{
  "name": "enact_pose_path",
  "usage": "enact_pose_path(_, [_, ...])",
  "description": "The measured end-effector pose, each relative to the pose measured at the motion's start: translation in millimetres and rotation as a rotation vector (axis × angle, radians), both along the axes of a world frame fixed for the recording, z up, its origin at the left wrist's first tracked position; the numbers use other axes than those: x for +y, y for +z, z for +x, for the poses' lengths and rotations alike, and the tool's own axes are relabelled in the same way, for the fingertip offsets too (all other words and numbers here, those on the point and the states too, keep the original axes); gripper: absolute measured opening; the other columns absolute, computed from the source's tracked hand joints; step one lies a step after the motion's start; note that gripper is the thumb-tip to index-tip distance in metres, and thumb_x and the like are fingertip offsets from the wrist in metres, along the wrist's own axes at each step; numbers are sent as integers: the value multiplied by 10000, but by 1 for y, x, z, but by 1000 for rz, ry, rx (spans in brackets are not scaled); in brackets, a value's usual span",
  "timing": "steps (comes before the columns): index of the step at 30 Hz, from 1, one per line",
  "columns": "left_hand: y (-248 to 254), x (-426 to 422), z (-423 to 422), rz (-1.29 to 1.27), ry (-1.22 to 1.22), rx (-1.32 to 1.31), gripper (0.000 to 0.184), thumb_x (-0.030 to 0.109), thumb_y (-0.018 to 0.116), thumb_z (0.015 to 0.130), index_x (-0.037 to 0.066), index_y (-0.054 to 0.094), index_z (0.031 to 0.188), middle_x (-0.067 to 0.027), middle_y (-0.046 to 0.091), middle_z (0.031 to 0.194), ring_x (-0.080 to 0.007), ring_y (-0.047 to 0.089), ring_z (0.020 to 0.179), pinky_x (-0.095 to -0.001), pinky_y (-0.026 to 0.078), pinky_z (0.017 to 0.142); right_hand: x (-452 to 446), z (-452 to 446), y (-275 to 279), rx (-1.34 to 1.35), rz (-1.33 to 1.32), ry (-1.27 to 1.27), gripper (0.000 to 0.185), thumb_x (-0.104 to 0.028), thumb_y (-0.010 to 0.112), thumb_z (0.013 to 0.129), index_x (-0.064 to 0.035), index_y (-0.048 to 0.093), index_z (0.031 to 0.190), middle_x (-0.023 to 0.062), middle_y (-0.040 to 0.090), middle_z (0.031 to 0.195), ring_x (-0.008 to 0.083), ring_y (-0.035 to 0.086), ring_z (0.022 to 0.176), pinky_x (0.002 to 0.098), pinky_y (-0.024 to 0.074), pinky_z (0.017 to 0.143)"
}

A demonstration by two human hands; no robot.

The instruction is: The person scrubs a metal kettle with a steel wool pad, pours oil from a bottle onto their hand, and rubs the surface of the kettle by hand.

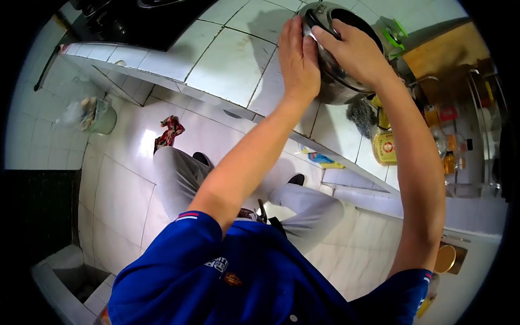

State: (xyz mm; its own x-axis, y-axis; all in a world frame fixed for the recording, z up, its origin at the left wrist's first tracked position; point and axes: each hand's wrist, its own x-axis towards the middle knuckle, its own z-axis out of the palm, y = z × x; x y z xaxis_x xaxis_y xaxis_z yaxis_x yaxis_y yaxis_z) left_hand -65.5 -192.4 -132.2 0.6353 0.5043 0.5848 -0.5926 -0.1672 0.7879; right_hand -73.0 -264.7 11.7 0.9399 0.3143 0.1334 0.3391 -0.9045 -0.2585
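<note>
A shiny metal pot with a dark interior stands on the white tiled counter, tipped somewhat. My left hand lies flat along the pot's near left side, fingers stretched out. My right hand grips the pot at its rim, thumb on the outer side and fingers reaching over toward the opening. A dark curved band, perhaps a handle or rim edge, shows between the hands. Right of the pot's base sits a grey wire scourer, close to my right forearm.
A yellow labelled container is near the counter edge. Bottles, a wooden board and a green-edged item stand right. The black stove is upper left. A bin and patterned cloth are on the floor.
</note>
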Motion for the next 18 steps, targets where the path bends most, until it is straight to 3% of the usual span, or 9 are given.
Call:
enact_pose_path(4, [8,-14,-25,-229,137,86,473,228,398,1019,-16,398,1424,-265,411,1430,-430,387,1309,-494,278,1104,10,-16,0,-39,27,59,673,-572,539,880,71,623,1060,282,660,965,433,631,958,437,477,866])
enact_pose_path(6, [7,2,-24,-165,173,48,461,211,386,1017,-37,409,1405,-271,430,1409,-425,407,1288,-476,297,1093,10,-12,-3,3,58,70,677,-566,548,878,74,616,1085,281,660,994,427,631,980,439,470,883])
enact_pose_path(9, [10,32,-2,-290,-203,147,426,147,368,1003,-78,420,1361,-279,473,1364,-417,438,1256,-454,331,1071,12,-10,-2,6,82,31,705,-564,551,875,78,606,1161,277,656,1074,412,624,1038,420,461,922])
enact_pose_path(12, [5,16,-17,-191,-30,148,449,122,373,985,-81,386,1386,-291,435,1391,-435,406,1284,-471,307,1095,11,-2,2,191,75,8,714,-563,554,871,72,602,1193,280,653,1089,417,619,1050,411,458,934])
enact_pose_path(13, [-1,6,-32,-82,44,63,494,122,385,971,-89,335,1415,-309,381,1423,-460,363,1314,-490,278,1118,10,-2,-4,55,103,39,701,-563,556,868,72,613,1159,277,656,1067,418,621,1035,415,461,921])
enact_pose_path(16, [-8,9,-48,22,34,18,534,139,401,965,-93,295,1433,-323,337,1445,-482,326,1334,-507,255,1130,9,-7,-6,-11,117,70,706,-569,558,866,74,612,1152,272,659,1055,416,624,1019,419,463,908])
enact_pose_path(18, [-9,38,-15,-21,-36,-4,531,158,402,964,-93,317,1424,-309,361,1436,-466,336,1335,-490,265,1127,8,-6,-2,51,84,87,714,-572,566,865,73,608,1166,268,661,1060,413,626,1016,413,464,906])
